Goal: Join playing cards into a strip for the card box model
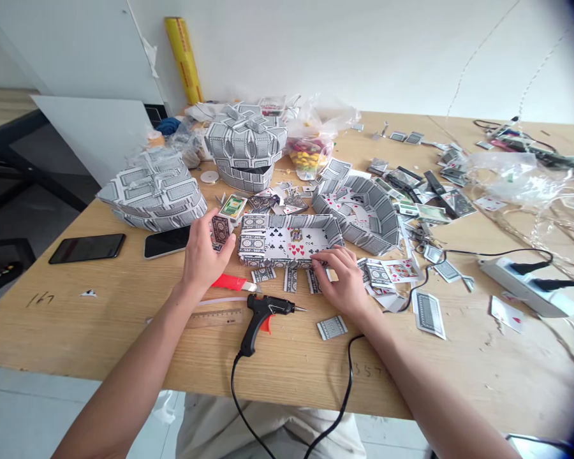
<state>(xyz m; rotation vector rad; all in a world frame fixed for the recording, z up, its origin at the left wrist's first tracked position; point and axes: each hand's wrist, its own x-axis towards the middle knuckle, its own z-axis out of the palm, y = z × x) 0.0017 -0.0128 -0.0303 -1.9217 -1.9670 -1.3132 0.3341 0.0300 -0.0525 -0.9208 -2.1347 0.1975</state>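
Observation:
A rectangular open box (332,237) built from folded playing cards stands in the middle of the table, with card faces lining its floor. My right hand (342,277) grips the near wall at its right end, fingers curled over the rim. Left of the box, my left hand (203,252) holds a small block of playing cards (221,229) upright between thumb and fingers. In front lies a black hot glue gun (261,319), its nozzle pointing right. A red utility knife (230,282) and a wooden ruler (215,318) lie near my left wrist.
Two lidded card boxes, one heart-like (246,146) and one wide (153,191), stand behind. An open rounded card box (358,213) sits at right. Two phones (87,248) lie left. A power strip (529,287) with cables, loose cards (429,314) and scraps cover the right side.

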